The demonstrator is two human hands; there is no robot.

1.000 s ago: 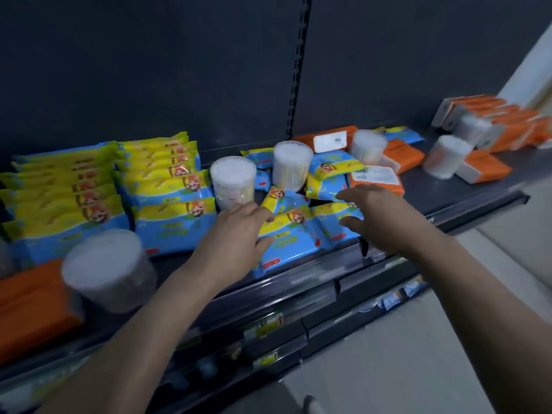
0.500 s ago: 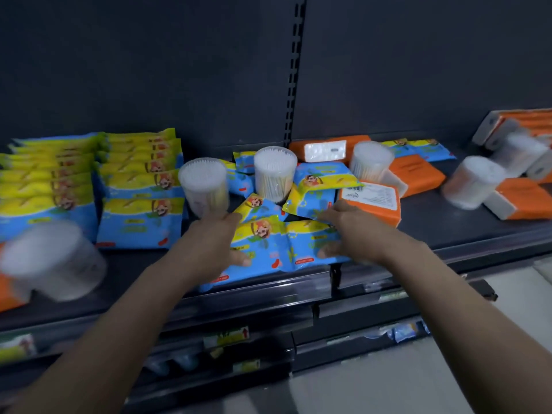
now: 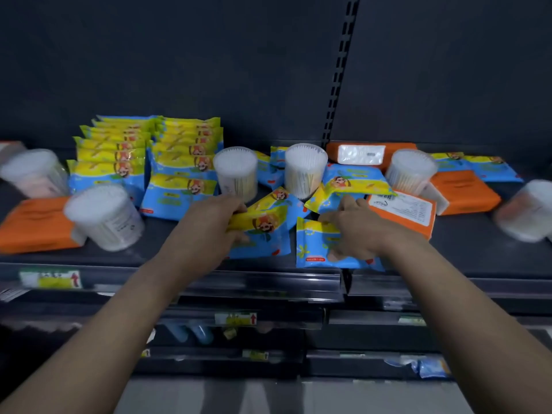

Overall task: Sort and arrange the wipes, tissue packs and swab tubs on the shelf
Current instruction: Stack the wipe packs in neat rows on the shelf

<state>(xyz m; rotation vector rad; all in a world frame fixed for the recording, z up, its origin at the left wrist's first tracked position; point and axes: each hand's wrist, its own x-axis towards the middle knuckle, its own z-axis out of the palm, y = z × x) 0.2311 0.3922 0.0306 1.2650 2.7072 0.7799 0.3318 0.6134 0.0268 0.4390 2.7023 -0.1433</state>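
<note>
Blue-and-yellow wipes packs lie loose at the middle of the dark shelf (image 3: 167,252). My left hand (image 3: 206,231) grips one wipes pack (image 3: 265,231) by its left edge. My right hand (image 3: 355,231) lies on a second wipes pack (image 3: 310,249) at the shelf's front, fingers curled over its top. Two neat rows of stacked wipes packs (image 3: 149,156) stand at the back left. Clear swab tubs stand behind my hands: one (image 3: 236,171) left of centre, another (image 3: 306,168) in the middle, a third (image 3: 410,171) to the right. Orange tissue packs lie at right (image 3: 403,213) and left (image 3: 33,225).
A swab tub (image 3: 104,216) lies tipped on the left orange tissue pack, and blurred tubs sit at the far left (image 3: 33,171) and far right (image 3: 525,210). More orange packs (image 3: 466,195) and wipes (image 3: 490,168) lie at the back right. Price rails and lower shelves (image 3: 236,318) run beneath.
The view has swung left and level. Both hands have closed onto the two front wipes packs, and the packs have come apart from each other.
</note>
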